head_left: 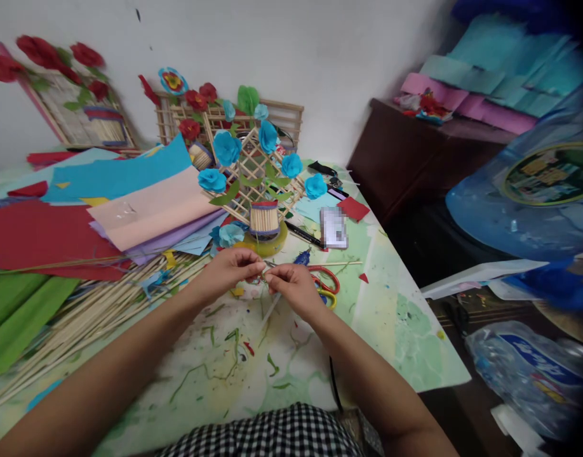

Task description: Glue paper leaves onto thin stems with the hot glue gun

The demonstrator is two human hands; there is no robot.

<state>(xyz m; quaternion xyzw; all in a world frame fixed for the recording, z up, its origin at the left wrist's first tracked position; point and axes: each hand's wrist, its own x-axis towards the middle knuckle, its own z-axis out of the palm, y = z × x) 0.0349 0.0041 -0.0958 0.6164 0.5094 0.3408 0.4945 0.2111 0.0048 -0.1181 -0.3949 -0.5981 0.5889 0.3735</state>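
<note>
My left hand (241,266) and my right hand (291,285) meet over the table, thumbs and fingertips pinched together. Whatever lies between them is too small and blurred to name. Just beyond my right hand are a blue glue gun (302,257) and scissors with red-orange handles (330,278). Yellow-handled scissors (330,299) lie partly hidden behind my right wrist. In front of both hands stands a lattice of thin sticks (253,158) with blue paper flowers (227,148), green leaves and a small stick basket (264,218). A roll of yellow tape (277,243) sits at its foot.
Coloured paper sheets (129,216) and a bundle of thin sticks (96,311) cover the left side. A phone (334,227) and a black pen (303,233) lie beyond my hands. Green scraps (232,336) litter the near tabletop. A blue water jug (524,184) stands right.
</note>
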